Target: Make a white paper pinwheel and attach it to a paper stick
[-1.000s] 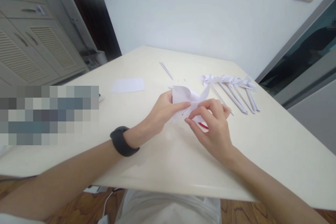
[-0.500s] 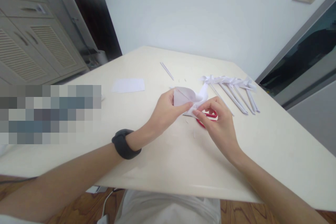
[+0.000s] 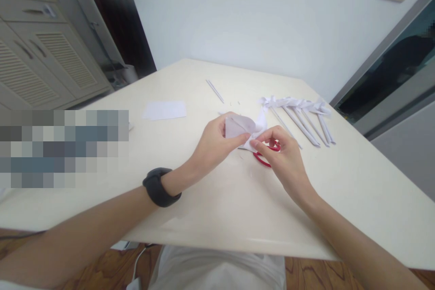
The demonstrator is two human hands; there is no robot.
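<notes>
Between my two hands is a curled, folded piece of white paper (image 3: 239, 124), raised a little above the table. My left hand (image 3: 217, 142) grips its left side, thumb in front and fingers hidden behind. My right hand (image 3: 280, 149) pinches the paper's lower right edge between thumb and forefinger. Beneath my right hand lie scissors with red handles (image 3: 261, 159), their blades mostly covered. Just beyond, to the right, rest several paper flowers or twisted paper pieces on rolled white paper stems (image 3: 302, 127).
Flat white paper (image 3: 165, 110) lies to the left on the cream table (image 3: 210, 208). Two thin paper sticks (image 3: 215, 91) lie farther back, near small scraps. The wall (image 3: 217, 18) stands behind the table. A blurred-out patch covers the table's left side.
Both hands keep their hold on the paper with barely any movement. The whole view has shifted very slightly.
</notes>
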